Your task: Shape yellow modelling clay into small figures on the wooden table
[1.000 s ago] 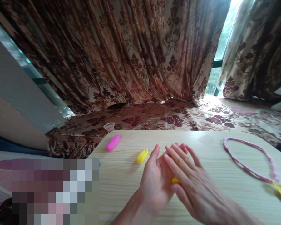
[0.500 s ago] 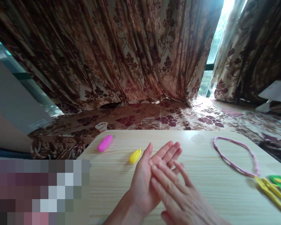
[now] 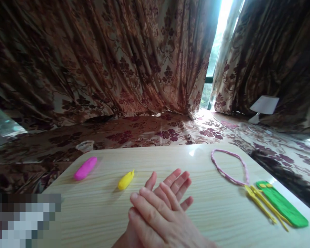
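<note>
My left hand (image 3: 175,181) is palm up over the front of the table, its fingers stretched out and slightly apart. Flat across its palm lies my right hand (image 3: 165,220), back upward and fingers extended. The palms touch, and whether anything is between them is hidden. Just beyond the hands, to the left, rests a yellow clay piece (image 3: 125,180) with a thin pointed tip. A magenta clay roll (image 3: 85,168) lies farther left.
On the right of the wooden table (image 3: 93,213) lie a twisted pink loop (image 3: 226,174), thin yellow strips (image 3: 260,205) and a green slab (image 3: 284,206) with yellow bits. Beyond the edge stand a clear container (image 3: 85,146) and a white lamp (image 3: 265,105).
My right hand has slid forward and left over my left palm, covering more of it. The view has turned to the right, so the table things appear farther left and the whole green slab shows.
</note>
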Action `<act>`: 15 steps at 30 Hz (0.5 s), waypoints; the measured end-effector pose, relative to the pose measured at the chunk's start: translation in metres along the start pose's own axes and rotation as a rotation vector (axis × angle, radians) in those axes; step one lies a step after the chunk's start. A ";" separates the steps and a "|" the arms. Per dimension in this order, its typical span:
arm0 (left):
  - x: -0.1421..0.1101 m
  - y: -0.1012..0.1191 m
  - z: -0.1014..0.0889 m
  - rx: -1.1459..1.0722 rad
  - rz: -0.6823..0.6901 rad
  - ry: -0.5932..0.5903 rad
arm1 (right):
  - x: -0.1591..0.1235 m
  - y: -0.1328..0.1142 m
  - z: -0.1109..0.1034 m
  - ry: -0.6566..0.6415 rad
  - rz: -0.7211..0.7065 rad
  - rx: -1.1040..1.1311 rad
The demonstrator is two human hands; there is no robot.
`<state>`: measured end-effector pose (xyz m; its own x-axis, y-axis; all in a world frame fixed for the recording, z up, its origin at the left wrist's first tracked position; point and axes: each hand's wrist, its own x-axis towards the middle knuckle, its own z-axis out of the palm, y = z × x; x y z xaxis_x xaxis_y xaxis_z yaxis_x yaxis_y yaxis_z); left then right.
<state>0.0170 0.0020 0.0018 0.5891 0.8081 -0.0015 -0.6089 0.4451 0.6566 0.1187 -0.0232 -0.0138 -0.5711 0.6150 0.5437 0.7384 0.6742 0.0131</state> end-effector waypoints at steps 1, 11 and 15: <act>0.001 -0.006 0.001 0.068 0.028 0.000 | 0.006 0.000 -0.002 -0.011 0.025 0.010; 0.001 0.016 -0.005 -0.215 -0.031 0.064 | -0.001 -0.017 -0.012 0.021 -0.078 0.037; 0.005 0.000 -0.004 -0.294 -0.043 -0.019 | 0.024 -0.022 -0.020 -0.027 0.046 0.118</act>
<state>0.0182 0.0080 -0.0016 0.6257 0.7800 -0.0086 -0.7095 0.5736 0.4093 0.0960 -0.0312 0.0158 -0.5481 0.6564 0.5184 0.7178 0.6873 -0.1113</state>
